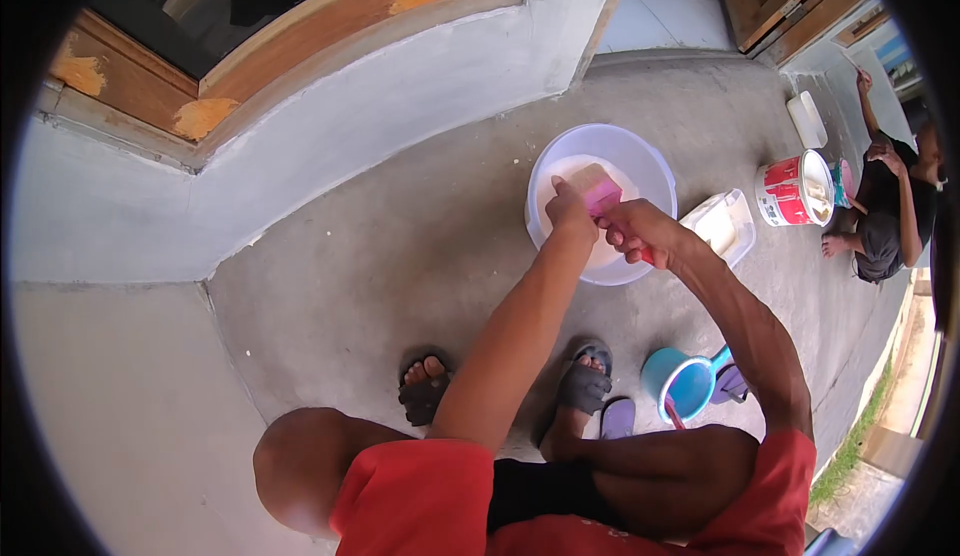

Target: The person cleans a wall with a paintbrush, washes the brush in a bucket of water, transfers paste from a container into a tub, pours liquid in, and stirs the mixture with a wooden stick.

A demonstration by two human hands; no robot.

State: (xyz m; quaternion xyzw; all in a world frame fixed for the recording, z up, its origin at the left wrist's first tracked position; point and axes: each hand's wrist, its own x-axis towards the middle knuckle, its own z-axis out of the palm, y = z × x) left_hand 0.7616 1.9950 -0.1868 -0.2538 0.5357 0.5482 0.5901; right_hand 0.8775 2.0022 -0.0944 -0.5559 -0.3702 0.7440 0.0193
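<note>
A round pale lavender basin (655, 156) on the concrete floor holds whitish liquid (575, 164). Over it is a wide paintbrush (602, 196) with a pink body, beige bristles and a red handle end. My right hand (642, 230) is wrapped round the handle. With closed fingers, my left hand (568, 206) grips the brush at its bristle side; the fingertips are partly hidden. Both hands are above the basin, and the brush head is tilted towards the liquid.
Right of the basin stand a clear tub (738, 226) with white material and a red-and-white bucket (785, 193). A co-worker (890, 196) crouches farther right. Near my feet are a blue dipper (668, 376) and purple sandals (618, 418). A wall (380, 146) with a wooden window frame runs along the left.
</note>
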